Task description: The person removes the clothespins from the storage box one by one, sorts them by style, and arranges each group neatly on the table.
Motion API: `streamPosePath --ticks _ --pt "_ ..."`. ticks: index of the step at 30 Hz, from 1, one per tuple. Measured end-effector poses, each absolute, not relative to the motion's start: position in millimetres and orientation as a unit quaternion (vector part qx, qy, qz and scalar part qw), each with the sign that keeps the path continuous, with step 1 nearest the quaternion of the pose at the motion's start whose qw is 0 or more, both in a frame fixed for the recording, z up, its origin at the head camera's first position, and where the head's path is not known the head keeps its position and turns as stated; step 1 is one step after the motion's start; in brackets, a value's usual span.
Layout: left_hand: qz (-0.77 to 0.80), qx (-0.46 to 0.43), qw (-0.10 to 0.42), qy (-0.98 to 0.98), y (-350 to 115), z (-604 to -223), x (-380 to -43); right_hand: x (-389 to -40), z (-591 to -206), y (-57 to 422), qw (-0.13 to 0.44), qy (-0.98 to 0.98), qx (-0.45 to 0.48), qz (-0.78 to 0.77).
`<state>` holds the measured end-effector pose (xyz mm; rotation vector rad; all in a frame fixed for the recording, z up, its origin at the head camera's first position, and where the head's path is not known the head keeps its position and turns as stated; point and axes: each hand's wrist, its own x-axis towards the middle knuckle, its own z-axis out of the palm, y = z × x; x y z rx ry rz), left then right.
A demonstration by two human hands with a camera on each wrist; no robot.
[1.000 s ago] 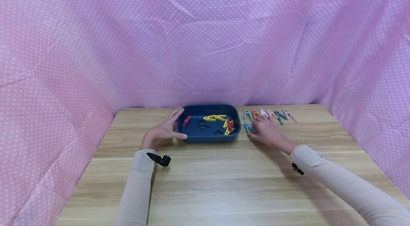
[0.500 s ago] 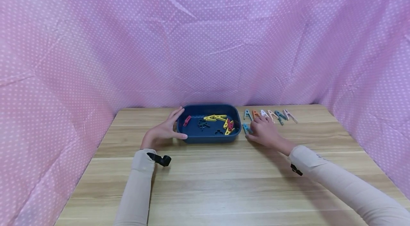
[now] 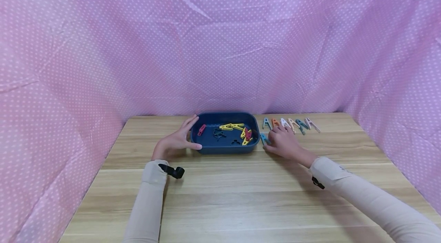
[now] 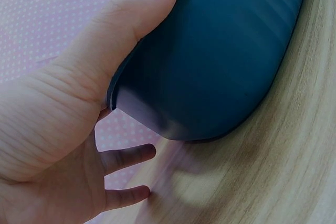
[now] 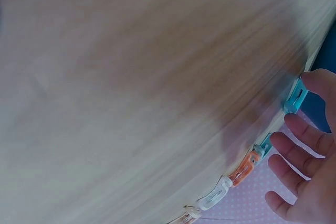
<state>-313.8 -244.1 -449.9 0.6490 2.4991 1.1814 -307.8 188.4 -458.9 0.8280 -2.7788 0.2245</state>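
Note:
A dark blue oblong basin (image 3: 225, 150) stands at the back middle of the table. My left hand (image 3: 177, 139) spans its left end with straight, spread fingers. The left wrist view shows the thumb (image 4: 134, 17) along the basin's rim and two fingers apart from it. My right hand (image 3: 285, 142) is just right of the basin. Its thumb and index finger pinch a bright blue clothespin (image 5: 296, 97) lying on the table. The other fingers extend towards a row of clothespins, including an orange one (image 3: 275, 122) and a white one (image 3: 284, 122).
Inside the basin lie several yellow clothespins (image 3: 237, 126), a red one (image 3: 201, 129) at the left and another red one (image 3: 248, 134). The row's right end has a teal pin (image 3: 301, 124) and a pale pink pin (image 3: 311, 124). A pink dotted cloth (image 3: 224, 63) hangs behind the table.
My right hand has shifted slightly left with the blue clothespin, nearer the basin. More of the row behind shows now. The left hand and basin have hardly moved.

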Motion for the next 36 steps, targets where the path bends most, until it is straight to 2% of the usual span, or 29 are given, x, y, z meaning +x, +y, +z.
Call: streamPosePath --ticks 27,36 --pt "0.406 0.226 0.147 0.873 -244 -448 -312 -316 -443 185 0.106 -0.950 0.264 0.128" --pt "0.403 0.226 0.147 0.874 -244 -448 -313 -326 -429 177 0.166 -0.932 0.280 0.159"
